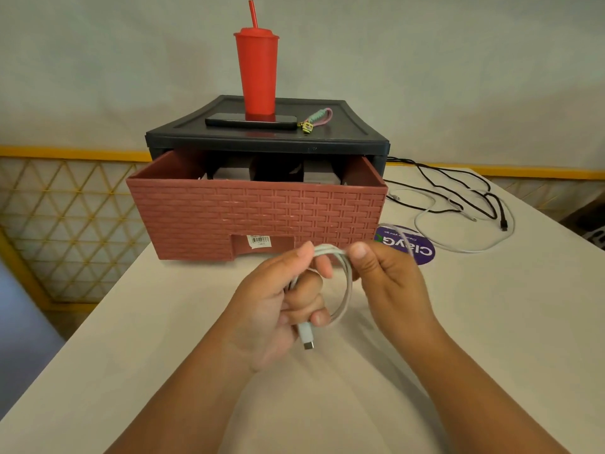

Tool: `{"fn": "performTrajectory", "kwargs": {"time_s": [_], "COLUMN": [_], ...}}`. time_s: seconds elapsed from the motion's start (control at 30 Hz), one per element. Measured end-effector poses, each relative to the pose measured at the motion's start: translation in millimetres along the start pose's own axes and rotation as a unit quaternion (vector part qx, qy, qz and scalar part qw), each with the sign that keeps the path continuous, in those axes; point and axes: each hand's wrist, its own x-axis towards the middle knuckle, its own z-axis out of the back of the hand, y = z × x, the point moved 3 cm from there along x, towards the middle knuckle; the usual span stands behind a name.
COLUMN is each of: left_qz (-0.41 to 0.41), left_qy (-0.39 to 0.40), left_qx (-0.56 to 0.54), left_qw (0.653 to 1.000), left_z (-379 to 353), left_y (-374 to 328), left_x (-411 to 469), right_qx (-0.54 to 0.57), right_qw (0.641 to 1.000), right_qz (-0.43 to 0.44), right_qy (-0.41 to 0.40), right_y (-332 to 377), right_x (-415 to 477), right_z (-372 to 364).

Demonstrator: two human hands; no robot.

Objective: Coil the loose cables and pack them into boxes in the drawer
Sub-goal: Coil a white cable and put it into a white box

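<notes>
White cable mostly coiled, held above the table centre: left hand curls round the loops, right hand pinches the top strand. Drawer open at 12 o'clock, boxes inside. Black cable and loose white cable at 2 o'clock not yet coiled. Bare table around the hands; the right edge runs close beside the loose cables.

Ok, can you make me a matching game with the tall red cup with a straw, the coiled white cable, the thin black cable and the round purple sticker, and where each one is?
Things
1. tall red plastic cup with a straw
2. coiled white cable
3. thin black cable
4. round purple sticker

Places
A. loose on the white table, right of the brick-patterned red drawer
B. held by the left hand and right hand
C. standing on the black cabinet top
D. flat on the table by the drawer's right corner

Pairs: 1-C, 2-B, 3-A, 4-D
</notes>
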Motion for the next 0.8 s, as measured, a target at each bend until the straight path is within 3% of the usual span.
{"fn": "performTrajectory", "kwargs": {"time_s": [0.13,0.27,0.37,0.53,0.67,0.8], "left_qz": [0.009,0.050,0.080,0.048,-0.029,-0.081], "left_qy": [-0.032,-0.011,-0.002,-0.023,-0.045,-0.090], "left_qx": [-0.077,-0.078,-0.061,-0.137,-0.216,-0.203], "left_qw": [0.996,0.996,0.995,0.989,0.975,0.972], "left_z": [3,5,8,11,19,25], "left_y": [-1,1,-1,-4,-11,-14], "left_x": [2,5,5,4,6,6], "right_qx": [0.057,-0.029,-0.066,0.033,-0.158,-0.275], "right_qw": [0.996,0.999,0.997,0.996,0.984,0.949], "right_qz": [-0.072,-0.039,-0.025,-0.081,-0.041,-0.032], "right_qy": [0.010,-0.018,0.005,0.031,0.065,0.152], "right_y": [-6,-8,-10,-18,-26,-27], "right_x": [-3,-3,-3,-2,-2,-8], "right_z": [-16,-16,-16,-12,-10,-25]}}
